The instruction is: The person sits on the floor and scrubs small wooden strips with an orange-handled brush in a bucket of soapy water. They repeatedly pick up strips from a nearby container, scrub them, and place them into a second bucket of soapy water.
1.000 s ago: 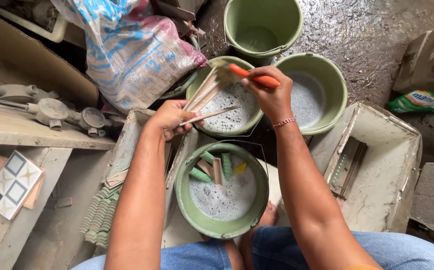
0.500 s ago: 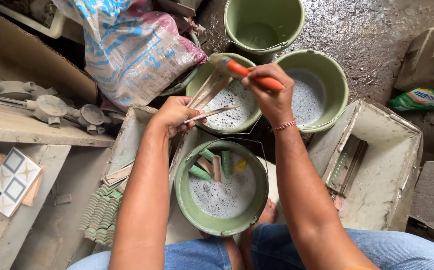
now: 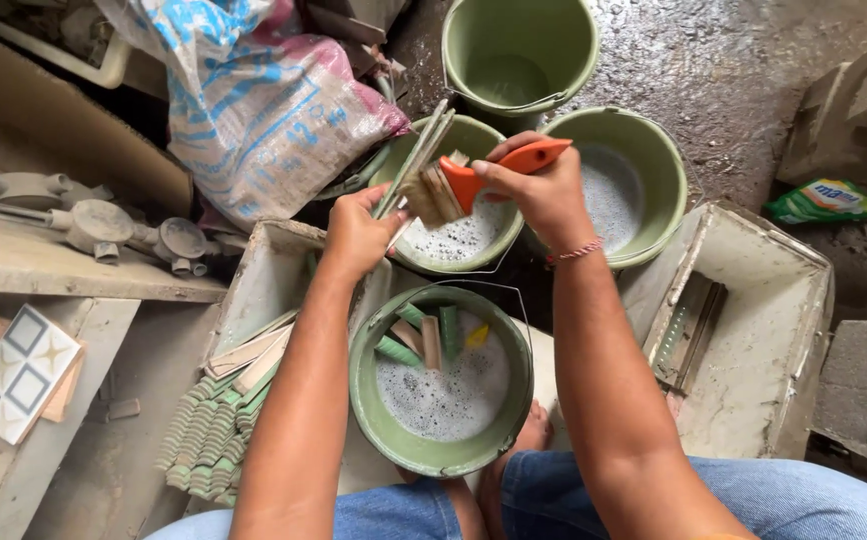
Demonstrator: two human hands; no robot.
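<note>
My left hand grips a couple of thin flat strips that slant up over a green bucket of soapy water. My right hand holds an orange-handled brush, its bristles pressed against the strips. Directly below, between my knees, a nearer green bucket holds foamy water with several green and tan strips standing in it.
Two more green buckets sit beyond, one with suds, one nearly empty. A grey tray on the left holds stacked strips. Another grey tray lies right. A printed sack, patterned tile and metal parts lie left.
The brush has swung down so its bristles now lie against the strips, and both hands have shifted slightly upward over the bucket.
</note>
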